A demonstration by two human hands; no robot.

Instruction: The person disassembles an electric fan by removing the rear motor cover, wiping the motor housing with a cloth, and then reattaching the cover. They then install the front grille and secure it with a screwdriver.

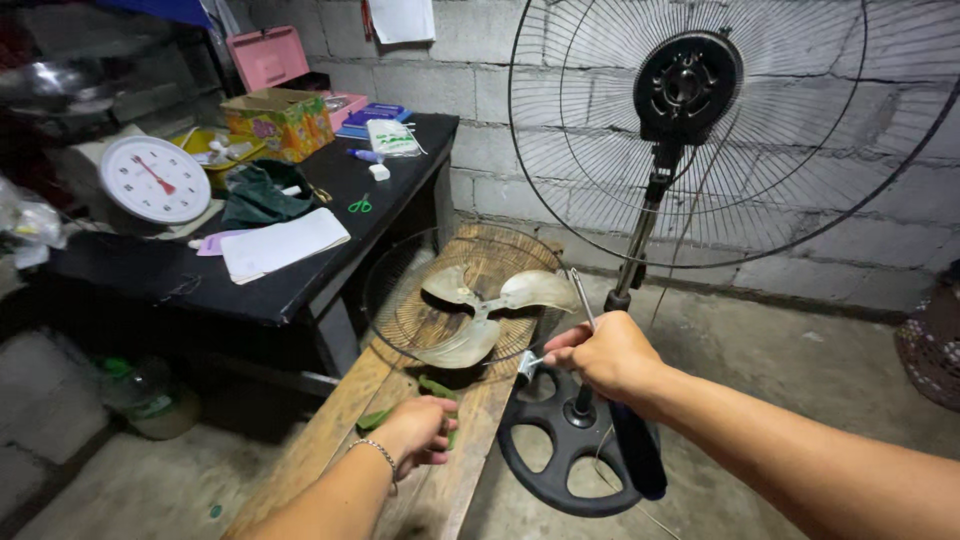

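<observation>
My right hand [607, 355] is closed around a long screwdriver [637, 450]. Its dark handle points down and its metal shaft sticks up past my knuckles. A small silver part [527, 366] shows at my fingertips. The hand is in front of the pole [640, 235] of a stand fan, above its black base [560, 462]. The fan's rear grille [800, 190] and motor hub [687, 85] stand bare. My left hand [418, 430] lies on the wooden bench [330, 440], fingers curled over a green-handled tool [436, 388]. The front grille [400, 262] lies on the bench with the grey fan blade [480, 312] in it.
A black table [300, 285] at the left carries a white dial scale [155, 180], papers [283, 243], green scissors [360, 205], a colourful box [280, 120] and a pink case [268, 57]. A plastic bottle [150, 395] stands underneath. A block wall is behind, and a woven basket [935, 345] at the right.
</observation>
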